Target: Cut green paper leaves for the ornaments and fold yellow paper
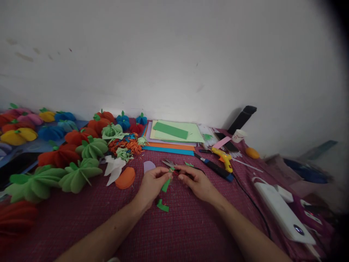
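Far left, around 9 to 10 o'clock of the hands, sit the paper pumpkins [79, 174], so there's no spare room that way. An orange paper disc [125, 178] lies just beside the left hand [152, 182], also at 9 o'clock.

The left hand's grip is pinched shut on the green paper strip [165, 185], which hangs down between the two hands, just above the table [177, 233]. I'd keep that pinch close to the cut line so the strip doesn't flop, and turn the paper rather than the blades. A green offcut [163, 206] lies at 6 o'clock below it.

The right hand [197, 182] is closed on the scissors [169, 164], tips pointing to 10 o'clock. The handles are mostly hidden under the fingers. Short snips near the pivot should give a cleaner edge.

There's clutter to the right: a utility knife [215, 169] and glue gun [225, 157] at 2 o'clock, then a black cable [253, 203] and white power bank [283, 214] at 3 to 4 o'clock, near the table edge. The open room is at 6 o'clock, toward the body.
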Motion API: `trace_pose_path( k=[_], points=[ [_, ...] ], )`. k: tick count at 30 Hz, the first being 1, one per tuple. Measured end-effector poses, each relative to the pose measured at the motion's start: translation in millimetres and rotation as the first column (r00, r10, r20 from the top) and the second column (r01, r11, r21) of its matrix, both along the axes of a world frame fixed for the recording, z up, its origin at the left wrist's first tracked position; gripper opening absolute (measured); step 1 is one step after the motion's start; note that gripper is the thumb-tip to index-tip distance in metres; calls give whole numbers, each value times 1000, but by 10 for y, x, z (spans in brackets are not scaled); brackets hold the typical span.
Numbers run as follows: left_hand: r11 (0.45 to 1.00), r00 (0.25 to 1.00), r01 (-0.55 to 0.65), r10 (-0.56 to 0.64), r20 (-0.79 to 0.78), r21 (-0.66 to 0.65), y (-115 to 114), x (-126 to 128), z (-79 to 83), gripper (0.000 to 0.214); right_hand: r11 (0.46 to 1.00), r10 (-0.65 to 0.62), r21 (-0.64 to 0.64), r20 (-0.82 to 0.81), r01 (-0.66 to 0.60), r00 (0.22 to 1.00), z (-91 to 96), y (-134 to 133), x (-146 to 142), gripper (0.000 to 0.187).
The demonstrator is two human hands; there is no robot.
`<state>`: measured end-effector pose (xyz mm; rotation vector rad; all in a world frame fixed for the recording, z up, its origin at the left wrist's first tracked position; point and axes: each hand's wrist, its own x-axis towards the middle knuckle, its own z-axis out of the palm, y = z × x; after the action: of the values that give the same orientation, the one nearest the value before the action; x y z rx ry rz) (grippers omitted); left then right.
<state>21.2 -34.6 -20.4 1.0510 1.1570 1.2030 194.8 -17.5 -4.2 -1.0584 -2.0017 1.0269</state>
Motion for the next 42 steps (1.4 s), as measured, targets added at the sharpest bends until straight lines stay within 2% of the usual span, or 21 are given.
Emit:
trace_pose_path(
  k=[5,10,12,15,23,31,34,37,42],
  points=[
    [998,998,1,4,-69,68,3,6,-15,14,998,60,23,3,-60,998,19,6,8,30],
    [997,997,6,0,-74,72,0,8,-2,14,999,29,-19,-38,-30,999,-10,14,12,28],
    [999,999,9,-7,-49,38,-3,9,-2,14,1000,14,25,-27,-14,1000,-22,14,8,26],
    [999,999,39,-39,14,-23,-6,10,-11,16,987,-3,160,38,-3,999,-49,15,-6,25],
    [997,992,37,-29,120,-63,-14,19,18,21,874,-40,484,138,-32,990,-163,29,-27,32],
    [1000,990,6,-3,142,-19,-42,36,57,22,783,-71,620,159,-43,985,-219,35,-29,37],
    [1000,993,6,-7,119,12,-44,29,46,23,767,-101,641,151,-20,983,-212,26,-45,37],
    [999,998,0,-3,68,33,-36,19,31,22,781,-97,624,132,-6,986,-171,2,-67,34],
    [996,998,-4,9,-57,90,-2,-3,7,21,891,-62,453,66,26,996,-89,-39,-109,30]
  ],
)
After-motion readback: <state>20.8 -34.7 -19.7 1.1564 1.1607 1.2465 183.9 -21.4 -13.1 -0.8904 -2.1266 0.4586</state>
